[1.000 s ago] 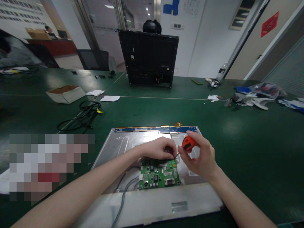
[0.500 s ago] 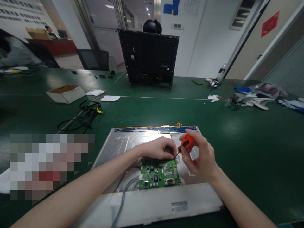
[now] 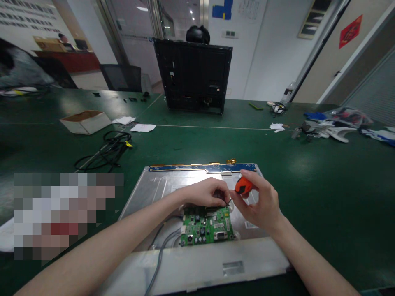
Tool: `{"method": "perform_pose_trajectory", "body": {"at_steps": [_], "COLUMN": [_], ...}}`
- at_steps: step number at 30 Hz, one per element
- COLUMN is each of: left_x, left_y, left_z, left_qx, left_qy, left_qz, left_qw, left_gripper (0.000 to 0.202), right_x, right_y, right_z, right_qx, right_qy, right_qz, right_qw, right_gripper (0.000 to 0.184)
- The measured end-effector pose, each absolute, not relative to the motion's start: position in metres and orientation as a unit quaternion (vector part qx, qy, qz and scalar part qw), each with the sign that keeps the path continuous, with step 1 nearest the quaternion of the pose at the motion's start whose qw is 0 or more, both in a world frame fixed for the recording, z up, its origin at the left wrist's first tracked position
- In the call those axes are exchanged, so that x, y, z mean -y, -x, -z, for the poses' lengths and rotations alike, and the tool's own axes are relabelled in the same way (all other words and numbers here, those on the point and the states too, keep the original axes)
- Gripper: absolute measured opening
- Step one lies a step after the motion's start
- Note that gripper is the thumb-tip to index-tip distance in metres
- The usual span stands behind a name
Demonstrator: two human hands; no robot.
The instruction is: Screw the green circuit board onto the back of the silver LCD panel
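A green circuit board [image 3: 205, 225] lies on the metal back of a display panel [image 3: 160, 185] in front of me. My right hand [image 3: 261, 201] is closed around an orange and black screwdriver [image 3: 243, 186], its thin shaft slanting down and left to the board's upper right corner. At that same corner my left hand [image 3: 210, 192] rests with its fingers pinched together by the screwdriver's tip. Whatever sits between those fingers is hidden. Grey cables [image 3: 165, 242] run from the board's left side over the panel's white lower strip [image 3: 197, 265].
A black monitor casing [image 3: 194, 74] stands upright at the back. To the left are coiled black cables [image 3: 106, 152] and a white open box [image 3: 86, 122]. Plastic bags and scraps [image 3: 336, 123] lie at the right. A blurred-out patch [image 3: 61, 213] covers the near left.
The screwdriver's handle has turned and shifted slightly right in my right hand, whose fingers have changed position on it. My left hand stays in place.
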State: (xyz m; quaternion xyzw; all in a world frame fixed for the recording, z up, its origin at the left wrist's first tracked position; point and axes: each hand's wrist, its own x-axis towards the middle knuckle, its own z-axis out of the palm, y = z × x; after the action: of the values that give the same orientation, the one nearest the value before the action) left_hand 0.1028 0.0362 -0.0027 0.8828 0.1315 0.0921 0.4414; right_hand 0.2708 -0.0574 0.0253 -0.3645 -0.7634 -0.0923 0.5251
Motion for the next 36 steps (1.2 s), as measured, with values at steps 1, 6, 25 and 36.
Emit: {"method": "perform_pose_trajectory", "body": {"at_steps": [1,6,25,36], "left_x": [-0.0367,-0.0382,-0.0381,-0.0356], "left_y": [-0.1029,-0.1033,-0.1026,-0.1031], "left_z": [0.0032,0.0059,0.0056,0.0062], "left_qx": [-0.130,-0.129,-0.134,-0.135], "left_qy": [-0.885,-0.887,-0.887,-0.865], "left_qz": [-0.091,-0.090,-0.088,-0.094], "left_qw": [0.438,0.434,0.434,0.473], "left_gripper": [0.017,0.016,0.011,0.010], "right_x": [0.0575,0.0602,0.0558,0.0617], "right_y": [-0.2709,-0.2711,-0.2700,-0.2719], "right_z": [-0.0254,-0.0272,-0.0266,-0.0271], "right_qx": [0.764,0.768,0.765,0.768], "right_qy": [0.365,0.369,0.368,0.395], "right_qz": [0.093,0.070,0.083,0.047], "right_qw": [0.524,0.518,0.522,0.502], "right_gripper": [0.047,0.050,0.045,0.052]}}
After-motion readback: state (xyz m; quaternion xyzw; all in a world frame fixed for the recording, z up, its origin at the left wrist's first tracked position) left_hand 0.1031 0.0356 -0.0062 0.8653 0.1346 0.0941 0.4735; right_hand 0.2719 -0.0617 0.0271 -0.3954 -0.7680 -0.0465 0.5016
